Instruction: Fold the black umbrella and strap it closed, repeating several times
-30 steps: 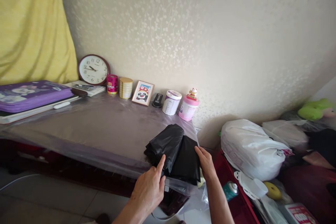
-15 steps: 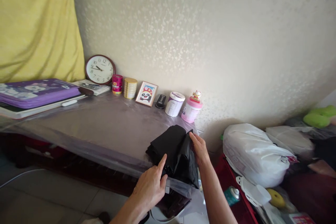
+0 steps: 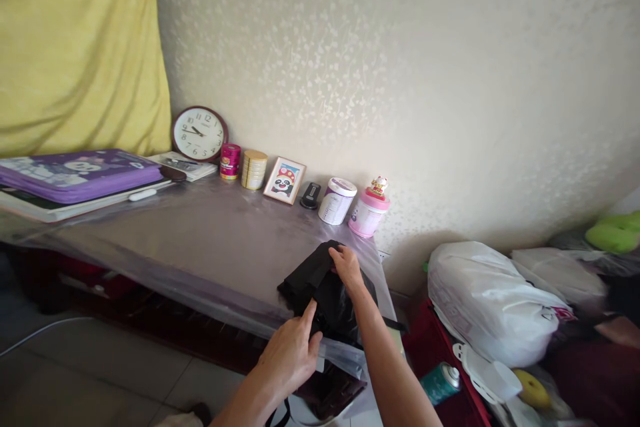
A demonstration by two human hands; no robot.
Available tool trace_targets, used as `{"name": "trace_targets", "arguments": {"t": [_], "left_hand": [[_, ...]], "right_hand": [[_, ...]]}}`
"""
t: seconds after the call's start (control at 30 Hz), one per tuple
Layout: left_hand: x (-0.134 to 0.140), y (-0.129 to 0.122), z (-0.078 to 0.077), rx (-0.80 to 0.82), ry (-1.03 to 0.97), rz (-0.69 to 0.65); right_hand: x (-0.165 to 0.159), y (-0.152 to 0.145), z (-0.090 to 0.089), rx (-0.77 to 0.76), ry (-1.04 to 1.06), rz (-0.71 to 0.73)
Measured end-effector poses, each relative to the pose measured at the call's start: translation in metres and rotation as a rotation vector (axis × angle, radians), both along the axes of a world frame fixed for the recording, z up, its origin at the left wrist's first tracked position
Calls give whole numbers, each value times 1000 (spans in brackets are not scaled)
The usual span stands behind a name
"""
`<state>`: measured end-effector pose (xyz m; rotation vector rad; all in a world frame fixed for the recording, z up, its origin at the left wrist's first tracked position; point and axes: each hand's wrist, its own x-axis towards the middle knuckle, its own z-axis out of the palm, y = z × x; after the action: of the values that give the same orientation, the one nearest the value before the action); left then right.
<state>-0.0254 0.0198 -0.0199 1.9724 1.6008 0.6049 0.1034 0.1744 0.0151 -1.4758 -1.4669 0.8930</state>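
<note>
A black folding umbrella, its cloth loosely folded, lies across the front right corner of the table. My left hand closes around its near end, index finger stretched along the cloth. At the umbrella's upper side, my right hand has its fingers bent on a fold of the cloth. A black strap sticks out to the right beneath my right forearm. The parts under my palms are hidden.
Along the wall stand a clock, a pink can, a yellow-lidded can, a framed panda picture, a white tub and a pink tub. A white bag and a spray can are at the right.
My right hand has moved left from the umbrella's right edge onto its upper folds, drawing the cloth over. The strap now shows at the right. My left hand stays nearly in place.
</note>
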Motion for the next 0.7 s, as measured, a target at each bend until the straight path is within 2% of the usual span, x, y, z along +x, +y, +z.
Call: {"name": "trace_targets", "arguments": {"t": [0.27,0.4,0.57,0.7], "left_hand": [[3,-8,12,-26,-27,73],[2,-7,13,38,36,-10],[2,-5,10,10,78,-2],[3,-4,7,3,69,19]], "right_hand": [[1,3,-3,-37,-158,76],[0,3,-2,17,-228,100],[0,-21,4,132,-216,186],[11,-61,4,401,-226,248]]}}
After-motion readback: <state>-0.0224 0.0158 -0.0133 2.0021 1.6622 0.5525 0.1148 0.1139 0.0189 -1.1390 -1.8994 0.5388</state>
